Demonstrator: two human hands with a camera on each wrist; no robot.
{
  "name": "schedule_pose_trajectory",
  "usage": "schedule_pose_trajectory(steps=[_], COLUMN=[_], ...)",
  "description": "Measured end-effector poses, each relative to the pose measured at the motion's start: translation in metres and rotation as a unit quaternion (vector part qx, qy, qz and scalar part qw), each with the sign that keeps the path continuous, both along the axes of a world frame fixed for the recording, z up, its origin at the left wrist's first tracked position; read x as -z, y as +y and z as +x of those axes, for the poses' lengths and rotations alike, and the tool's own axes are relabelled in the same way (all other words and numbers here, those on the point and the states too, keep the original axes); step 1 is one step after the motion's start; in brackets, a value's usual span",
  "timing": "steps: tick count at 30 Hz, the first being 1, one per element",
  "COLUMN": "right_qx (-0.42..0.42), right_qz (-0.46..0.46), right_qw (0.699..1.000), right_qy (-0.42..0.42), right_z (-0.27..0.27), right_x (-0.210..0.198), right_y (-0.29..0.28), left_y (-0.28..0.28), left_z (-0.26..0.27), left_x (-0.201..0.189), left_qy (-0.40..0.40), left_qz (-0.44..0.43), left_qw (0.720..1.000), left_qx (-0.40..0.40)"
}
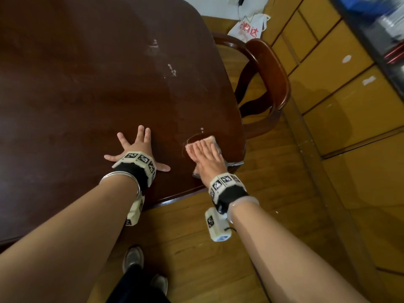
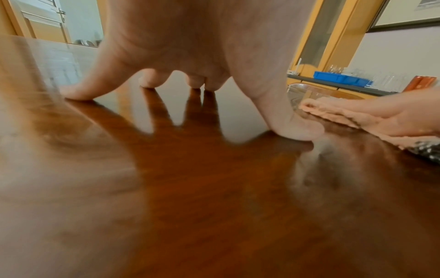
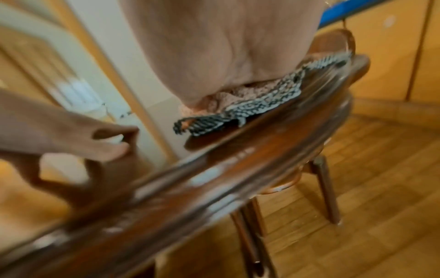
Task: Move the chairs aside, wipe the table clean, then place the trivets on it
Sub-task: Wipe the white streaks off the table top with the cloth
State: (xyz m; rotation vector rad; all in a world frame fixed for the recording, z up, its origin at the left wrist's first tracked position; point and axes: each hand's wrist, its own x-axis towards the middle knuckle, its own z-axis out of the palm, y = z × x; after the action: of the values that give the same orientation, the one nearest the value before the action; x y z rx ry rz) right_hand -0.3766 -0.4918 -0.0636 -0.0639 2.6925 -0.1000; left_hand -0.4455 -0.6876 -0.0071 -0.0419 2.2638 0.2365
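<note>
A dark brown wooden table (image 1: 76,88) fills the left of the head view. My left hand (image 1: 136,147) lies spread flat on it near the front edge, fingertips (image 2: 76,94) pressed to the glossy top. My right hand (image 1: 204,154) presses flat on a pink cloth (image 1: 209,139) with a grey woven edge (image 3: 262,105) at the table's right rim (image 3: 273,143). A dark wooden chair (image 1: 271,84) stands at the table's right side, its seat partly under the top. No trivets are in view.
White smears (image 1: 171,69) mark the table top farther in. A white bag with red print (image 1: 249,27) lies on the wooden floor (image 1: 218,248) beyond the chair. Yellow cabinets (image 1: 338,84) line the right. My shoes (image 1: 133,259) stand at the table's front edge.
</note>
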Motion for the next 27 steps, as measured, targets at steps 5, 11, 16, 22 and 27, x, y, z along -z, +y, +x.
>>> schedule_pose_trajectory(steps=[5,11,16,22,27], right_qx=[0.099,0.054,0.009,0.155,0.019], right_qz=[0.069,0.011,-0.03,-0.018,-0.027], right_qw=[0.993,0.998,0.999,0.985,0.998], right_qy=[0.009,-0.027,-0.042,-0.07,-0.06], right_z=[-0.039,-0.099,-0.035,-0.068,-0.038], right_x=[-0.033,-0.025,-0.032,-0.03,-0.03], right_y=[0.033,-0.033,-0.015,-0.016,-0.053], left_y=[-0.01,-0.016,-0.018,-0.018,-0.019], left_z=[-0.012,-0.038,-0.041,-0.041,-0.039], left_x=[0.0,0.0,0.0,-0.001,-0.001], left_qy=[0.008,0.005,-0.009,-0.007,0.001], left_qz=[0.013,0.017,0.018,0.018,0.021], left_qw=[1.0,0.998,0.998,0.998,0.997], left_qx=[0.026,0.06,0.066,0.067,0.069])
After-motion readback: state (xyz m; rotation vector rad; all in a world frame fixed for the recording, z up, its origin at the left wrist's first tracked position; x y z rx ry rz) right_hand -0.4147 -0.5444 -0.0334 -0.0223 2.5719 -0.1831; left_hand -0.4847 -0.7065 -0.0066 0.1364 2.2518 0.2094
